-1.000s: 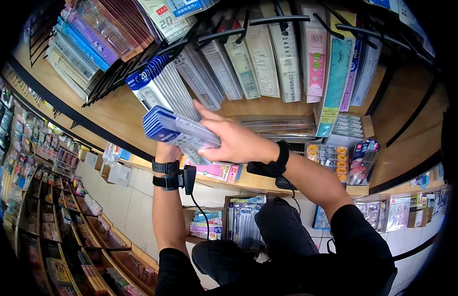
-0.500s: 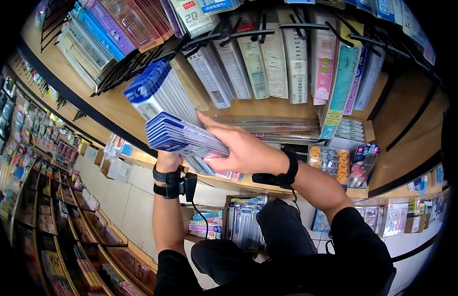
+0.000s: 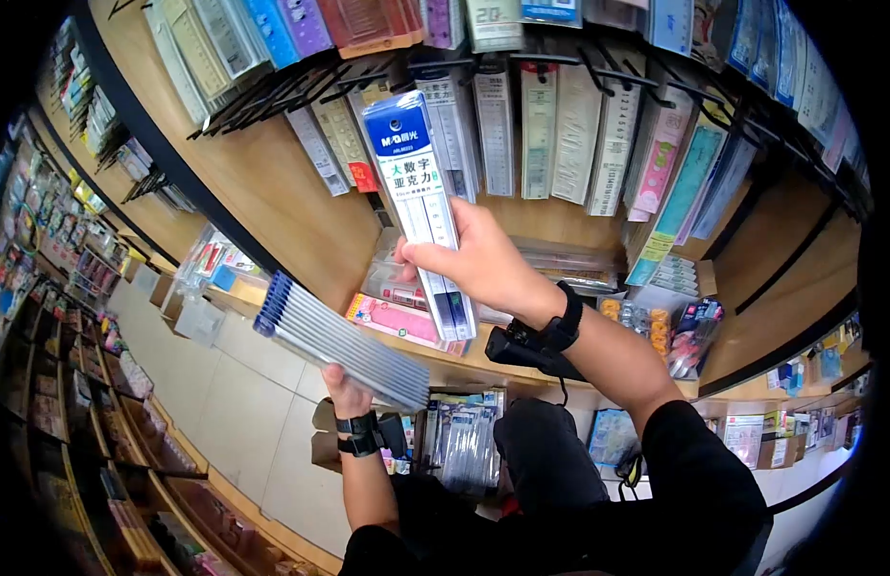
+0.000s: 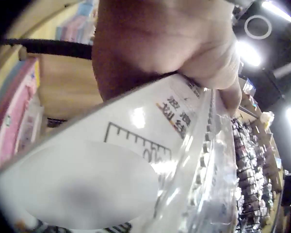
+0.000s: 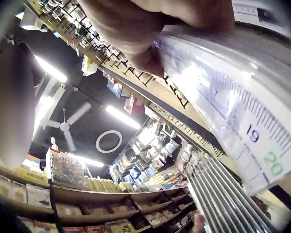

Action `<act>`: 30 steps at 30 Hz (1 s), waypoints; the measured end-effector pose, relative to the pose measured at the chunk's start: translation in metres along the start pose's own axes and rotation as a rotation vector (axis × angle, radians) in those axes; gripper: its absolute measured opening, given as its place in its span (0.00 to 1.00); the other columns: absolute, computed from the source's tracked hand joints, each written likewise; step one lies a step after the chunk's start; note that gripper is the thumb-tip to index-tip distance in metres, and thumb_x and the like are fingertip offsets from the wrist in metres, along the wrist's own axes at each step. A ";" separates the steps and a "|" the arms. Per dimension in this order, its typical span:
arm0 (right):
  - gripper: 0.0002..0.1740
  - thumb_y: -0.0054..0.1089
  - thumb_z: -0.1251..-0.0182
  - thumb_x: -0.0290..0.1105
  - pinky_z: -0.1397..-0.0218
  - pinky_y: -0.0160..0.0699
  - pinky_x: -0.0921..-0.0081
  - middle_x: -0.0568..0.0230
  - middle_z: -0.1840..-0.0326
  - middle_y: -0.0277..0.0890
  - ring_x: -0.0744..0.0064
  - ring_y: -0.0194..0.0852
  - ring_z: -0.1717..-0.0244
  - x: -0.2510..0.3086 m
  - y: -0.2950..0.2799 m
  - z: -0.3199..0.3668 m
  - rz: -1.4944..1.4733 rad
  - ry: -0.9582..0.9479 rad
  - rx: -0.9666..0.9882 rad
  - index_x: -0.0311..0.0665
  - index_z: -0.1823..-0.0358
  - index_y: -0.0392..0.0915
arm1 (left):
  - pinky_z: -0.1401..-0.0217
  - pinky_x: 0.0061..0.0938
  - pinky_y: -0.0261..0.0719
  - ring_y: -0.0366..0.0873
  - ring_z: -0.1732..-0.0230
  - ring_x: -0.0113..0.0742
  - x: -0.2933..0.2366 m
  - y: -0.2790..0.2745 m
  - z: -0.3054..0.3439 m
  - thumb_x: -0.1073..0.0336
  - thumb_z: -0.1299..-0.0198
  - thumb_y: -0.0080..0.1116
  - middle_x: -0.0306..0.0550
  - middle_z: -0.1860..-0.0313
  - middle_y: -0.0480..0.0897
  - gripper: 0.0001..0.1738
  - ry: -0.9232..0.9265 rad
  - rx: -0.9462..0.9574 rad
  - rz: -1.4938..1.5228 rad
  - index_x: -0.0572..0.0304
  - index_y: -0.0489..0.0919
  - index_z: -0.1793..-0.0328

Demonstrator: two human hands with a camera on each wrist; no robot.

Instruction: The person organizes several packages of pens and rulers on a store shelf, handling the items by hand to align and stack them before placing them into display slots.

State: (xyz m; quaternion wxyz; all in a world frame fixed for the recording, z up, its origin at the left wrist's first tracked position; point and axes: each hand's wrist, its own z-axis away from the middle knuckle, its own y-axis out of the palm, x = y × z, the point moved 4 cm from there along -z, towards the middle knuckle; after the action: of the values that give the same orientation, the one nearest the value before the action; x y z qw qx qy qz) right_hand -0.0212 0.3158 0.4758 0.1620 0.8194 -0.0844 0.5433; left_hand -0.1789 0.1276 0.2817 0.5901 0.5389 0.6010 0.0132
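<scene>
My right hand (image 3: 485,261) grips a bundle of packaged rulers (image 3: 416,182) with blue header cards, held upright in front of the racks. In the right wrist view, the bundle's clear ruler end shows the numbers 19 and 20. Lower and to the left, my left hand (image 3: 347,392) holds a fanned stack of packaged rulers (image 3: 344,344), its blue ends pointing up and left. In the left wrist view, the left hand (image 4: 165,43) curls over the upper edge of the stack, whose white card faces that camera.
Ruler packs (image 3: 569,144) hang from black hooks across the back rack. A pink pack (image 3: 395,319) lies on the wooden ledge below. Boxes of goods (image 3: 464,446) stand on the floor by the person's knees. A dark vertical rack edge (image 3: 166,144) runs along the left.
The two ruler bundles, earlier held close together, are now apart. My left hand has moved down with its stack; my right hand has raised and turned its bundle. The head view has shifted.
</scene>
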 end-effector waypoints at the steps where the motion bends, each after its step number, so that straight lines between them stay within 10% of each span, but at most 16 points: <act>1: 0.16 0.59 0.38 0.26 0.59 0.81 0.75 0.58 0.64 0.79 0.72 0.81 0.64 0.001 0.002 -0.003 0.056 -0.006 -0.021 0.27 0.51 0.68 | 0.44 0.39 0.78 0.78 0.48 0.42 0.006 -0.015 0.006 0.41 0.56 0.71 0.48 0.49 0.78 0.44 -0.039 -0.022 0.013 0.64 0.70 0.40; 11: 0.11 0.59 0.40 0.26 0.68 0.78 0.76 0.61 0.69 0.77 0.74 0.78 0.73 0.006 0.013 -0.027 0.057 -0.085 -0.144 0.28 0.59 0.70 | 0.39 0.39 0.73 0.72 0.42 0.45 0.060 -0.114 0.063 0.35 0.52 0.62 0.51 0.43 0.74 0.46 -0.178 -0.241 -0.074 0.62 0.67 0.36; 30: 0.19 0.58 0.38 0.24 0.67 0.81 0.79 0.61 0.67 0.76 0.75 0.79 0.70 -0.002 0.017 -0.033 0.044 -0.003 -0.222 0.28 0.46 0.68 | 0.47 0.36 0.79 0.77 0.51 0.42 0.082 -0.096 0.064 0.50 0.47 0.64 0.49 0.51 0.76 0.36 -0.133 -0.251 -0.047 0.69 0.67 0.41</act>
State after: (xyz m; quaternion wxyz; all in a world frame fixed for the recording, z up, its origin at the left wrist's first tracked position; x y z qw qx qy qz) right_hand -0.0560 0.3113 0.4890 0.2395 0.7953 -0.1622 0.5327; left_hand -0.1708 0.1019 0.1424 0.6915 0.4463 0.5667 0.0390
